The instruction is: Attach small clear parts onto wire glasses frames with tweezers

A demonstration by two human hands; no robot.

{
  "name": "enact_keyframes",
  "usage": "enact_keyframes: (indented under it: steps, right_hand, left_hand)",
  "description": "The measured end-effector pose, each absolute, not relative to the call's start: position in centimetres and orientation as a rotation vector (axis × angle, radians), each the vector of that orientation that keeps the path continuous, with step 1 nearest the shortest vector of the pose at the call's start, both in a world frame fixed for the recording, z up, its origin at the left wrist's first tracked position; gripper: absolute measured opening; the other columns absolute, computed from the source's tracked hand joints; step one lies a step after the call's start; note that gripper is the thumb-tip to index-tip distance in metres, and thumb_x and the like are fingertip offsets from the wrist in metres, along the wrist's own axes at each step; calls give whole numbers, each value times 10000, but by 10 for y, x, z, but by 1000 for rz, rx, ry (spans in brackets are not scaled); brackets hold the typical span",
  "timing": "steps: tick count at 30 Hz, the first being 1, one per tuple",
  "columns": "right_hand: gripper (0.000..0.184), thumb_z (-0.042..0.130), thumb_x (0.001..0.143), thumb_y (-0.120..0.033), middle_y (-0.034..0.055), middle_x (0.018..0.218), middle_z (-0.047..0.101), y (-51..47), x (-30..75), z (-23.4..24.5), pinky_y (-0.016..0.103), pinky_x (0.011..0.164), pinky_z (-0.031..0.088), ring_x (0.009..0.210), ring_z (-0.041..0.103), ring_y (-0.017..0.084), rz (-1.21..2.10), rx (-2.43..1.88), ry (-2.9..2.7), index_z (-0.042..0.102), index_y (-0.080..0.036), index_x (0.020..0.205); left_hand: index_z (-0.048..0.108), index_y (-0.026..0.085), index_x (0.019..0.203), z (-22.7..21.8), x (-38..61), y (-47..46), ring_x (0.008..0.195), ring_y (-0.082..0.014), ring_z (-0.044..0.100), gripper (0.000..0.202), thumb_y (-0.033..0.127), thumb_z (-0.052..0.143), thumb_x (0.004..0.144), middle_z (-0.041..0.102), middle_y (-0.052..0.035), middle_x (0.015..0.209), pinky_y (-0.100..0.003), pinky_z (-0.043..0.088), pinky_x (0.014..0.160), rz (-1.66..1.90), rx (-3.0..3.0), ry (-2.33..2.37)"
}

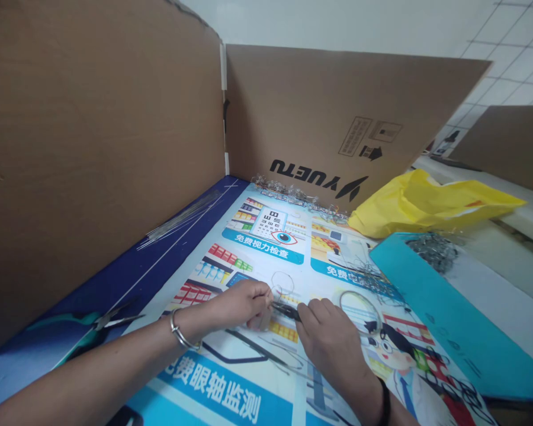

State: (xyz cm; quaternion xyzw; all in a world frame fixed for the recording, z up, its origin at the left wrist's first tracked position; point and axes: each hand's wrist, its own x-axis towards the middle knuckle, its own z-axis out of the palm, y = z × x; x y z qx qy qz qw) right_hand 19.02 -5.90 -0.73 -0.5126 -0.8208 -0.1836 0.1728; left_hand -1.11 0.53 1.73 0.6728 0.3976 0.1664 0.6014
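Observation:
My left hand (244, 303), with a metal bangle at its wrist, is closed in a pinch on a thin wire bent into a small loop (282, 272). The loop stands up beyond the fingertips. My right hand (332, 336) is wrapped round a pair of dark-jawed pliers (286, 309), their nose pointing left and meeting the wire at the left fingertips. Whether the jaws are closed on the wire is too small to tell. Just right of the pliers lies a larger wire ring (359, 291) on the printed poster sheet (266, 189).
Cardboard walls (115, 118) rise at the left and back. Straight wires (182, 219) lie along the left wall. Teal-handled cutters (86, 331) rest near my left forearm. A wire tangle (433, 251) sits on a teal-and-white box (462, 331) at the right, near a yellow bag (421, 204).

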Motion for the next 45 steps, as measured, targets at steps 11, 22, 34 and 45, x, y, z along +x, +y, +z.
enact_keyframes:
  steps: [11,22,34,45]
  right_hand:
    - [133,454,843,-167,30,684,473,-59,189,-6,316,622,254,673,395,186,-519,-1430,-2360,552,-188,755]
    - [132,464,837,-165,30,685,482,-60,189,-6,310,624,262,678,401,187,-447,-1436,-2340,558,-190,748]
    - [147,453,843,-175,37,677,478,-64,184,-1,313,617,260,666,397,188,-441,-1443,-2327,549,-185,732]
    - [165,441,866,-243,40,717,510,-79,183,1,313,630,276,691,436,201,-210,-1530,-2304,540,-201,741]
  left_hand:
    - [464,174,637,17,-15,7,412,-71,443,134,205,435,765,471,66,464,-152,299,390,320,1654,887]
    - [483,168,644,17,-15,8,390,-66,434,116,149,416,736,473,68,451,-152,331,399,329,1607,855]
    - [489,174,649,23,-16,7,381,-75,440,129,225,436,755,486,58,470,-157,309,374,315,1697,936]
    - [548,167,664,24,-18,8,424,-81,475,149,221,436,747,510,51,509,-158,321,406,301,1830,1018]
